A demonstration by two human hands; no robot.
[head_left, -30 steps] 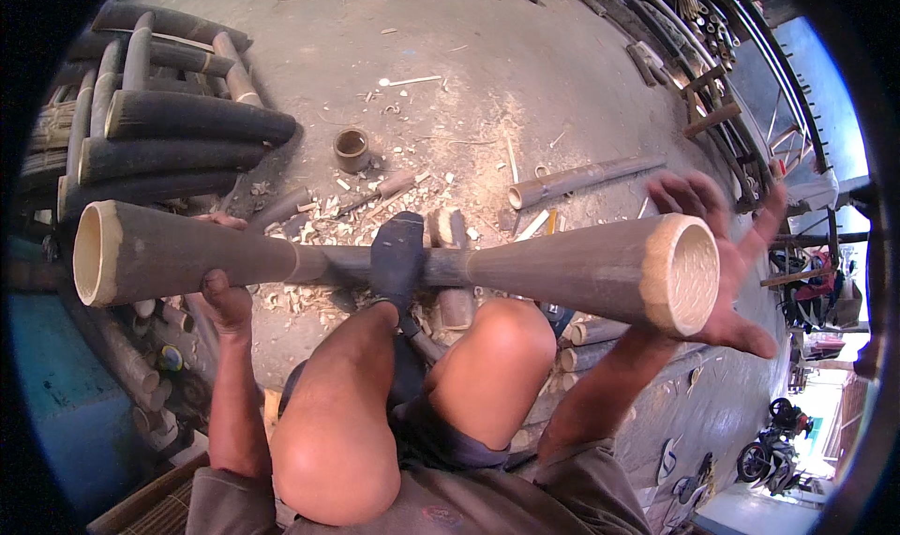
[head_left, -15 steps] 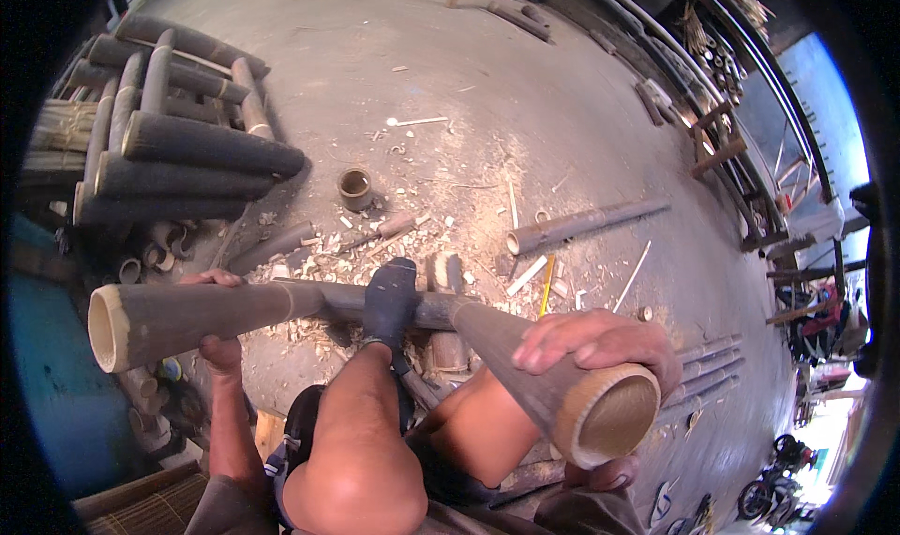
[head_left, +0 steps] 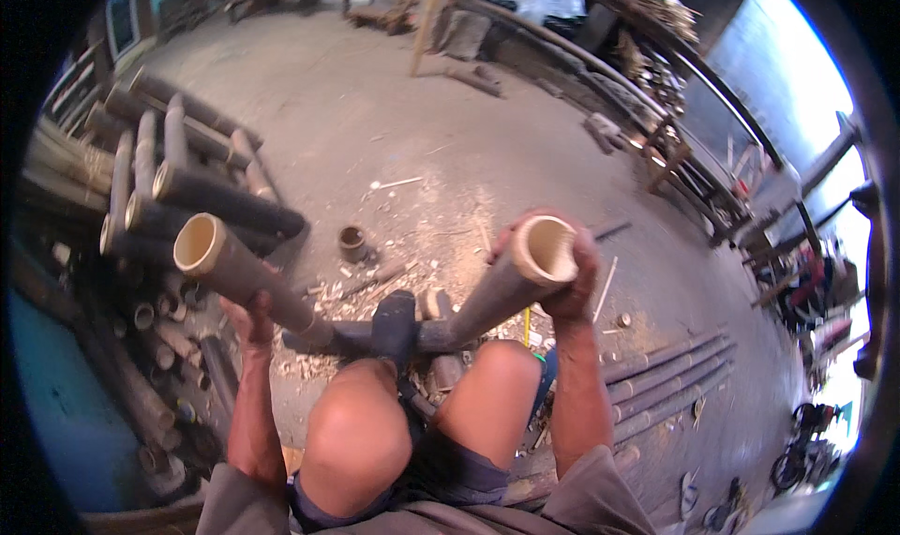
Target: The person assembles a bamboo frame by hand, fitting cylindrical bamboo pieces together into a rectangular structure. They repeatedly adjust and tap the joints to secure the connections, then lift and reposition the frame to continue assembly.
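Note:
Two thick, dark bamboo tubes stand tilted in front of me, spreading apart toward their pale open ends. Around the left bamboo tube point(head_left: 246, 271), below its rim, my left hand point(head_left: 251, 317) is closed. The right bamboo tube point(head_left: 502, 286) is gripped by my right hand point(head_left: 579, 277) near its open end, with the fingers partly behind it. Both tubes meet a dark bamboo crosspiece point(head_left: 433, 336) low between my legs. A foot in a dark sock point(head_left: 395, 324) presses on the crosspiece, hiding part of it.
Shavings point(head_left: 469, 211) litter the floor ahead, around a short bamboo cup point(head_left: 353, 242). Joined bamboo frames point(head_left: 225, 202) are stacked at left, above loose bamboo pieces point(head_left: 141, 385). Several long poles point(head_left: 670, 376) lie at right. A blue panel point(head_left: 66, 404) stands at lower left.
Both tubes have swung upward, their open ends now higher and closer together. My right hand has risen with its tube, and my left hand has moved lower and inward. The view has tilted up.

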